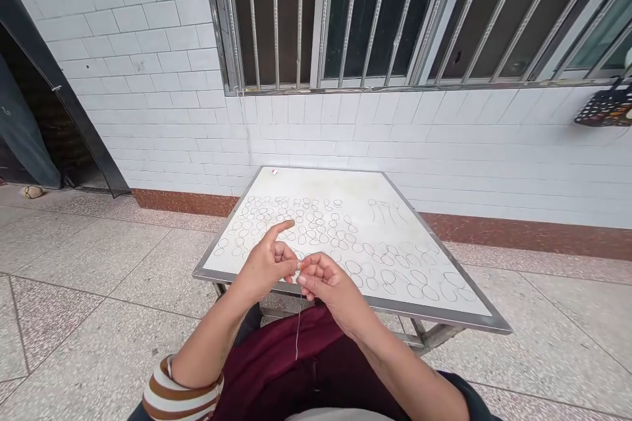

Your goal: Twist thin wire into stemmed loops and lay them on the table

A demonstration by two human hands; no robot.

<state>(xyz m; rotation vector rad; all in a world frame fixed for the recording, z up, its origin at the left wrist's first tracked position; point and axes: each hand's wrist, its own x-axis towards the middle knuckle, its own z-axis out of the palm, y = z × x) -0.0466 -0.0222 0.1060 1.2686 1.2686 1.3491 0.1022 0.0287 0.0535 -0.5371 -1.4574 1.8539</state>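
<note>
Grip, R hand [332, 286]: pinched on thread [297, 335] | L hand [261, 266]: tips meet R's, hold unclr

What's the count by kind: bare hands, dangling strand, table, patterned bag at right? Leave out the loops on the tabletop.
Hands: 2 (left hand, right hand)
Strand: 1
Table: 1
Patterned bag: 1
Total: 5
</note>
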